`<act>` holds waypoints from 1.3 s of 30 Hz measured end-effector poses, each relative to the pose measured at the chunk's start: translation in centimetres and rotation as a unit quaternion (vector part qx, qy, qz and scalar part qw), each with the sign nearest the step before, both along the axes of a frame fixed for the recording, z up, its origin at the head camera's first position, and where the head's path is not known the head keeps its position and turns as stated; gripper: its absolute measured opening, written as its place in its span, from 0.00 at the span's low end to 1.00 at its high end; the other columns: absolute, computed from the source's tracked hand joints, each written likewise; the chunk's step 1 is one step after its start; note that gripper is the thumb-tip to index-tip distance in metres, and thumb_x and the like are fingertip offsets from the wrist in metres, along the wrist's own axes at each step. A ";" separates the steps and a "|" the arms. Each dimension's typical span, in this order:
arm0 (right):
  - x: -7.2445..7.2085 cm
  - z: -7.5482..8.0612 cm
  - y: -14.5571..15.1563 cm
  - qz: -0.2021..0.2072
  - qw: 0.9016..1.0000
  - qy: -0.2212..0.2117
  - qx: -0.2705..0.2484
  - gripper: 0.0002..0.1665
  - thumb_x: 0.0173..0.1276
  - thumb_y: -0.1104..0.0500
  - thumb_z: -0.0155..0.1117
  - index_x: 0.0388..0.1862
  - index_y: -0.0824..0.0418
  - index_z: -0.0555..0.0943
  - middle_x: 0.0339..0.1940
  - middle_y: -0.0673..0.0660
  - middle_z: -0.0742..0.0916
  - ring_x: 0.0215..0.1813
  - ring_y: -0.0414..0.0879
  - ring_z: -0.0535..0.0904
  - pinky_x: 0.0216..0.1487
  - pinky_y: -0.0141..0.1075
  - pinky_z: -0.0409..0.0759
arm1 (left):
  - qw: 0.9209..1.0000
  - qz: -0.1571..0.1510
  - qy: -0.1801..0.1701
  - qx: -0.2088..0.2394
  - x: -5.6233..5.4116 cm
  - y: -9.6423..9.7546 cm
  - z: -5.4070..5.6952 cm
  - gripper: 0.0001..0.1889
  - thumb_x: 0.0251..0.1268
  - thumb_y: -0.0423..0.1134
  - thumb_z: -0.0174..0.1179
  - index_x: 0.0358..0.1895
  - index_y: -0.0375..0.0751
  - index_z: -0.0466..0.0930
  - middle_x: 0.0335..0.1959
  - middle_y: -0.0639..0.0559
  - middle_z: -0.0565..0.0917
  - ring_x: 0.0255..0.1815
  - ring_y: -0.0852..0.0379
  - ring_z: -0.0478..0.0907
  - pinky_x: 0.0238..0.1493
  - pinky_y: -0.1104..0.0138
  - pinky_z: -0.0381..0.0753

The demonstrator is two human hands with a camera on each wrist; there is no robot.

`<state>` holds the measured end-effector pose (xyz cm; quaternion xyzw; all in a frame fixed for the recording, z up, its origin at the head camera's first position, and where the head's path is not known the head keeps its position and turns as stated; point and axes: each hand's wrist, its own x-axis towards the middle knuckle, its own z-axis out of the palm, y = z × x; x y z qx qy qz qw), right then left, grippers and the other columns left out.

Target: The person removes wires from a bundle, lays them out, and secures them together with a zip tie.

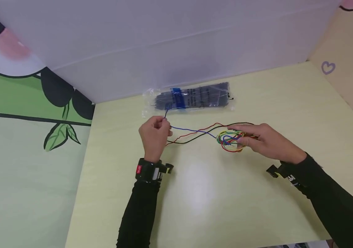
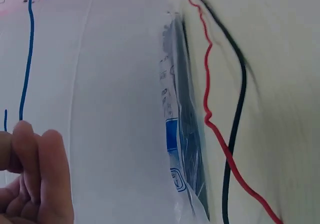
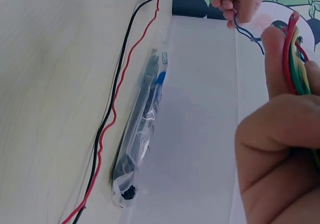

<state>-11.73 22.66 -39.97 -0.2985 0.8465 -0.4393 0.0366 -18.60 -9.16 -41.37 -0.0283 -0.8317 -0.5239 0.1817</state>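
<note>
My left hand (image 1: 155,136) pinches a blue wire (image 1: 184,129) near its end, and a short piece sticks up past the fingertips. From there the wire runs right to a coiled bundle of wires (image 1: 227,140) in red, green, yellow and blue. My right hand (image 1: 264,141) grips that bundle between thumb and fingers; the right wrist view shows the red, green and yellow strands (image 3: 295,59) up close. Beneath the hands, a red wire (image 2: 207,84) and a black wire (image 2: 241,89) lie on the table, crossing each other.
A clear plastic bag of dark cable ties (image 1: 199,96) with a blue band lies at the back of the pale table (image 1: 195,199). Behind it rises a white wall panel (image 1: 176,41). A green painted wall (image 1: 24,165) stands at the left.
</note>
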 end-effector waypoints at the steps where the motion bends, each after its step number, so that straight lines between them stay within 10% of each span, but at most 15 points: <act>1: 0.1 0.1 0.4 -0.003 1.000 0.005 -0.004 0.27 0.72 0.63 0.59 0.69 0.49 0.73 0.48 0.47 0.88 0.28 0.31 0.72 0.28 0.27 0.70 | 1.000 0.006 -0.005 0.007 0.0 -0.5 0.0 0.09 0.65 0.36 0.56 0.37 0.38 0.85 0.23 0.46 0.86 0.17 0.61 0.82 0.17 0.68 0.76; 9: 0.5 0.3 1.4 -0.087 0.994 0.057 -0.022 0.22 0.68 0.67 0.64 0.59 0.52 0.80 0.36 0.46 0.88 0.25 0.33 0.75 0.22 0.28 0.67 | 0.998 0.039 0.045 0.003 0.1 -2.3 0.1 0.09 0.66 0.36 0.55 0.36 0.36 0.83 0.22 0.44 0.84 0.16 0.56 0.82 0.19 0.68 0.79; 12: 0.3 0.0 1.2 -0.102 0.994 0.032 -0.003 0.19 0.70 0.64 0.63 0.59 0.52 0.80 0.36 0.48 0.89 0.20 0.35 0.69 0.20 0.28 0.67 | 0.992 0.049 0.089 -0.077 0.4 -1.6 0.5 0.10 0.65 0.34 0.56 0.46 0.37 0.81 0.29 0.45 0.85 0.26 0.55 0.82 0.28 0.68 0.80; 14: 0.1 -0.2 1.1 -0.115 0.993 0.022 -0.004 0.18 0.70 0.63 0.63 0.58 0.53 0.80 0.35 0.50 0.88 0.18 0.37 0.68 0.19 0.29 0.67 | 0.973 0.049 0.146 -0.173 1.1 -0.3 0.8 0.14 0.63 0.34 0.57 0.52 0.37 0.78 0.41 0.42 0.84 0.40 0.50 0.81 0.43 0.64 0.80; 18: -0.2 -0.1 0.6 -0.120 0.993 0.012 -0.011 0.18 0.71 0.62 0.62 0.58 0.53 0.79 0.34 0.52 0.86 0.18 0.39 0.69 0.18 0.30 0.68 | 0.896 -0.043 0.285 -0.338 2.7 3.1 1.6 0.14 0.61 0.33 0.58 0.50 0.38 0.81 0.52 0.41 0.81 0.56 0.44 0.76 0.65 0.55 0.73; 21: -0.2 0.1 0.1 -0.116 0.993 0.004 -0.017 0.18 0.71 0.61 0.61 0.59 0.53 0.78 0.33 0.52 0.86 0.18 0.39 0.71 0.18 0.31 0.70 | 0.851 -0.161 0.304 -0.396 3.5 5.3 2.0 0.10 0.64 0.36 0.57 0.44 0.41 0.85 0.43 0.48 0.86 0.51 0.49 0.80 0.67 0.55 0.72; 23: -0.2 0.3 -0.3 -0.115 0.993 0.006 -0.021 0.20 0.71 0.61 0.62 0.61 0.53 0.78 0.35 0.53 0.87 0.21 0.38 0.75 0.21 0.30 0.73 | 0.839 -0.206 0.279 -0.418 3.8 6.0 1.9 0.10 0.69 0.40 0.56 0.43 0.44 0.86 0.37 0.52 0.86 0.44 0.53 0.80 0.61 0.59 0.75; 26: 0.0 0.5 -0.5 -0.110 0.993 0.038 -0.009 0.23 0.69 0.62 0.64 0.63 0.55 0.77 0.36 0.53 0.88 0.24 0.35 0.76 0.24 0.27 0.72 | 0.851 -0.236 0.240 -0.403 4.0 6.6 1.7 0.10 0.70 0.44 0.58 0.35 0.46 0.86 0.26 0.54 0.82 0.33 0.55 0.76 0.45 0.62 0.75; 32: -0.3 0.1 -1.0 -0.103 0.973 0.181 0.095 0.17 0.67 0.64 0.66 0.53 0.57 0.79 0.32 0.48 0.87 0.23 0.33 0.72 0.27 0.28 0.73 | 0.914 -0.319 0.140 -0.207 4.1 6.7 1.3 0.11 0.68 0.40 0.59 0.25 0.47 0.82 0.21 0.58 0.78 0.26 0.59 0.69 0.35 0.70 0.66; 35: -0.4 -0.4 -1.2 -0.127 0.949 0.244 0.155 0.14 0.65 0.66 0.67 0.47 0.61 0.77 0.31 0.51 0.87 0.26 0.37 0.76 0.29 0.34 0.79 | 0.924 -0.336 0.117 -0.141 4.2 6.9 1.6 0.12 0.69 0.40 0.58 0.25 0.45 0.81 0.22 0.57 0.77 0.26 0.59 0.70 0.32 0.72 0.66; 39: -0.1 -0.2 -1.5 -0.167 0.937 0.241 0.188 0.08 0.64 0.67 0.66 0.40 0.63 0.76 0.26 0.53 0.85 0.22 0.41 0.75 0.25 0.36 0.77 | 0.921 -0.329 0.129 -0.164 4.4 6.9 2.0 0.15 0.69 0.40 0.58 0.21 0.46 0.78 0.18 0.58 0.74 0.25 0.60 0.68 0.34 0.71 0.66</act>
